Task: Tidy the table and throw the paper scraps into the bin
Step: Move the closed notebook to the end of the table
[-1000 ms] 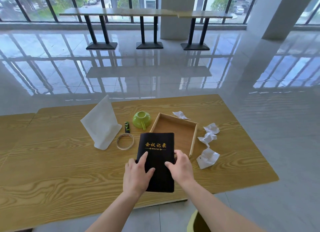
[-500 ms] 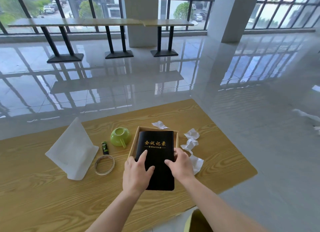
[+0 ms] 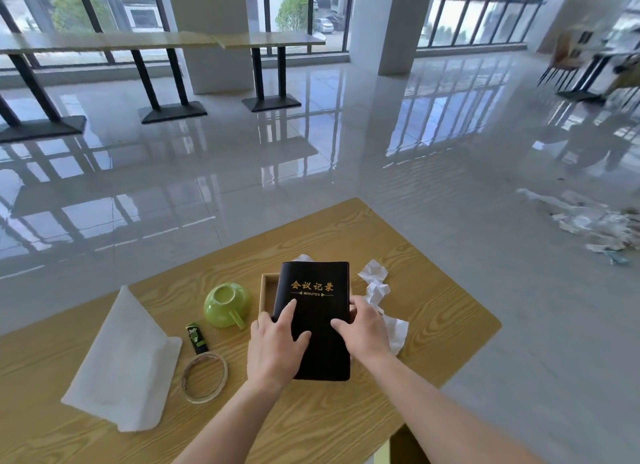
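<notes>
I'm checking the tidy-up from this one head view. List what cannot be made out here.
- Wooden tray: its inside and right side are hidden by the black notebook.
- Paper scraps: partly covered by the right hand; one more peeks out behind the notebook.
- Bin: only a yellow-green sliver shows, cut off by the bottom edge.
- Small green item: label too small to read.
- Litter on the floor: blurred.

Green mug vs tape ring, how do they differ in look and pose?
The green mug is glossy, solid and tall, lying tipped over with its handle toward the person; the tape ring is a thin, pale, open hoop lying flat. The mug sits beside the wooden tray; the ring lies nearer the table front. Both are round and untouched by either hand.
</notes>
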Tool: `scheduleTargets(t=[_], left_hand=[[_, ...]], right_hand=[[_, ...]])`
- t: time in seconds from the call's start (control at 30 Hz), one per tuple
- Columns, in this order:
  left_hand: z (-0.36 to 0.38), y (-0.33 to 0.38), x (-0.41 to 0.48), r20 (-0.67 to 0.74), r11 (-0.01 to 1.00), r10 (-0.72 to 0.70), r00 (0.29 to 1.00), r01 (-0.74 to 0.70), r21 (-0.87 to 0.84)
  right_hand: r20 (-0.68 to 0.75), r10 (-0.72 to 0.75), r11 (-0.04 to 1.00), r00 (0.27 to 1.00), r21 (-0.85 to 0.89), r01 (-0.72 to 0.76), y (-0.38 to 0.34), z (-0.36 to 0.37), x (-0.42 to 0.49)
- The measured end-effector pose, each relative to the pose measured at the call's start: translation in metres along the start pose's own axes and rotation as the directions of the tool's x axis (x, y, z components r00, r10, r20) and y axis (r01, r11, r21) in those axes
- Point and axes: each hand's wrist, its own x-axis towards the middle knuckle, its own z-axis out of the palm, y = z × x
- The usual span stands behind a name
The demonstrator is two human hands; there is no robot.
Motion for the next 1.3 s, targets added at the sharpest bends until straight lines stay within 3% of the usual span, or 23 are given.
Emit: scheduleTargets(t=[0.27, 0.43, 0.77, 1.3], left_hand=[[0.015, 0.031, 0.026, 0.026, 0.999, 0.036, 0.999, -0.036, 0.001], [0.052, 0.085, 0.053, 0.071, 0.997, 0.073, 0.995, -0.072, -0.013], [0.157, 0.201, 0.113, 0.218, 0.998, 0.008, 0.976, 0.006, -0.066], [0.236, 0.233, 0.129, 0.417, 0.986, -0.073, 0.906, 0.130, -0.109]], right_hand=[[0.004, 0.031, 0.998, 1.000, 0.054, -0.031, 0.013, -0.028, 0.033], [-0.020, 0.059, 0.996, 0.998, 0.069, -0.057, 0.048, -0.073, 0.077], [0.006, 0.108, 0.991, 0.994, -0.084, -0.107, 0.136, -0.158, 0.188], [0.027, 0.213, 0.966, 0.977, -0.154, -0.206, 0.213, -0.149, 0.248]])
